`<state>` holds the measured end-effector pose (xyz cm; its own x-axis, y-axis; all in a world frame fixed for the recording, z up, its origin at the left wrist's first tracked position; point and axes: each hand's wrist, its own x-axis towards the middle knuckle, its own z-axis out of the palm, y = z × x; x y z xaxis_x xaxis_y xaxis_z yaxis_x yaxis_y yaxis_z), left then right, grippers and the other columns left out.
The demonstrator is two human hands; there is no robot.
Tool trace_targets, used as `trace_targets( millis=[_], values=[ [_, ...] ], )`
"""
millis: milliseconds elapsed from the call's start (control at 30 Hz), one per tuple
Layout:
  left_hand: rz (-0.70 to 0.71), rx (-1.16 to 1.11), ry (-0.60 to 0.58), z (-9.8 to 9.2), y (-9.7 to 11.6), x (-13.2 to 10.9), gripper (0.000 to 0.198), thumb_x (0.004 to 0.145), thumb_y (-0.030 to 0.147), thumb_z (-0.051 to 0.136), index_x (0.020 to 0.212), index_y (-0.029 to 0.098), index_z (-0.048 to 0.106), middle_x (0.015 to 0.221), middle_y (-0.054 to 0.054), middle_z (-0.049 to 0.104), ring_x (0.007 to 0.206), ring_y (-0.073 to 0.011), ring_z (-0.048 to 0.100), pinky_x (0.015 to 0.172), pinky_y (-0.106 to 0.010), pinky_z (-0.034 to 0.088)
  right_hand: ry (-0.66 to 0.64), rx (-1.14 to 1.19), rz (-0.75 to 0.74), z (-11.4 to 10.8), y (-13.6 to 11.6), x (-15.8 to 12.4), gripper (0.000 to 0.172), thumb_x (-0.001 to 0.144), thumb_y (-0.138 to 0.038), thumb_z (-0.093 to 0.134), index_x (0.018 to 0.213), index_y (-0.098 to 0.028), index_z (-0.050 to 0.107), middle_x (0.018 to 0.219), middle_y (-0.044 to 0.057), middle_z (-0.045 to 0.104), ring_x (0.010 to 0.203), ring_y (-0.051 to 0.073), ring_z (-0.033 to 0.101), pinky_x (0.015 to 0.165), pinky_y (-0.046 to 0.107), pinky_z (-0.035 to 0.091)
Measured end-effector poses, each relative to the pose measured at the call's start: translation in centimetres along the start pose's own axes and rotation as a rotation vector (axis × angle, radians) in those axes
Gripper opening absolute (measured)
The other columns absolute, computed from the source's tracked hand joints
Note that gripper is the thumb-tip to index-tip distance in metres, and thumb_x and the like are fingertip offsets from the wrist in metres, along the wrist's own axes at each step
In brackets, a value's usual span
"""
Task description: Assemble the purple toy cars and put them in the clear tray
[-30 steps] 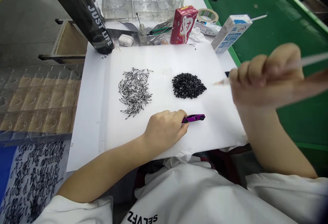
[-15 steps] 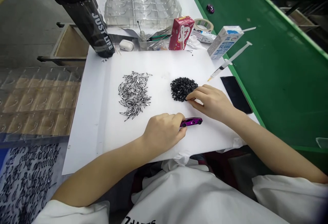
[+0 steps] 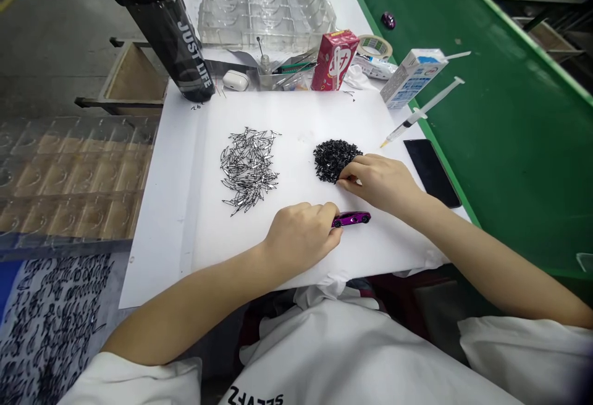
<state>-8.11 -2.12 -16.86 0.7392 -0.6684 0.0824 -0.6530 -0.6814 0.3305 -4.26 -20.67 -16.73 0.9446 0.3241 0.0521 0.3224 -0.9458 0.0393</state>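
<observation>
My left hand is closed around the rear of a small purple toy car, whose other end sticks out to the right. At the lower right edge of a pile of small black plastic pieces, my right hand has its thumb and fingertips pinched together. Whatever lies between those fingertips is too small to make out. Left of the black pile, a heap of thin clear pieces with black outlines is spread on the white sheet.
Behind the sheet stand a dark bottle, a red box, a white carton and clear moulded trays. A syringe and a phone lie on the right, beside the green surface. More trays are at left.
The whole view has shifted slightly, so everything sits a little further right. Both hands keep almost the same places relative to the car and the black pile.
</observation>
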Motion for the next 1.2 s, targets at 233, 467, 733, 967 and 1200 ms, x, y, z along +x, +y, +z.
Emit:
trace_targets(
  millis=[233, 467, 733, 967, 1200],
  values=[
    [-0.006, 0.0, -0.005, -0.1, 0.1, 0.0, 0.017, 0.083, 0.029, 0.048, 0.092, 0.019, 0.059, 0.067, 0.0, 0.064, 0.064, -0.0185, 0.061, 0.052, -0.028, 0.039, -0.142, -0.101, -0.026, -1.1, -0.7, 0.8, 0.019, 0.08, -0.022, 0.046, 0.078, -0.015, 0.064, 0.079, 0.004, 0.065, 0.069, 0.017, 0.059, 0.048, 0.025, 0.025],
    [-0.003, 0.002, -0.004, -0.1, 0.0, 0.0, 0.017, 0.083, 0.029, 0.048, 0.091, 0.018, 0.059, 0.068, 0.0, 0.064, 0.064, -0.0188, 0.061, 0.052, -0.028, 0.039, 0.008, 0.152, -0.141, -0.3, 0.9, -2.3, 0.012, 0.077, -0.021, 0.051, 0.073, -0.017, 0.061, 0.07, 0.001, 0.062, 0.061, 0.011, 0.056, 0.052, 0.022, 0.036],
    [-0.012, 0.0, 0.002, -0.1, 0.0, 0.0, 0.018, 0.082, 0.031, 0.052, 0.093, 0.019, 0.06, 0.068, 0.0, 0.064, 0.064, -0.0185, 0.061, 0.052, -0.027, 0.039, 0.054, 0.22, -0.18, 0.3, 2.2, -3.8, 0.012, 0.081, -0.021, 0.05, 0.077, -0.017, 0.061, 0.07, 0.001, 0.06, 0.057, 0.011, 0.054, 0.051, 0.022, 0.04],
    [-0.018, -0.019, -0.019, -0.1, 0.0, 0.1, 0.018, 0.083, 0.03, 0.051, 0.094, 0.019, 0.059, 0.071, 0.0, 0.066, 0.067, -0.0183, 0.062, 0.054, -0.027, 0.039, 0.392, 0.071, -0.275, -1.9, -1.1, -5.6, 0.006, 0.078, -0.015, 0.054, 0.074, -0.018, 0.057, 0.063, 0.0, 0.06, 0.058, 0.011, 0.055, 0.05, 0.023, 0.04],
    [-0.004, 0.002, -0.001, 0.1, -0.1, 0.0, 0.021, 0.086, 0.033, 0.048, 0.092, 0.018, 0.06, 0.066, -0.001, 0.064, 0.063, -0.0186, 0.061, 0.051, -0.028, 0.038, 0.443, -0.087, -0.419, -1.6, -2.5, -6.0, 0.008, 0.078, -0.016, 0.057, 0.072, -0.02, 0.054, 0.057, -0.002, 0.057, 0.054, 0.011, 0.05, 0.048, 0.025, 0.036]
  ],
)
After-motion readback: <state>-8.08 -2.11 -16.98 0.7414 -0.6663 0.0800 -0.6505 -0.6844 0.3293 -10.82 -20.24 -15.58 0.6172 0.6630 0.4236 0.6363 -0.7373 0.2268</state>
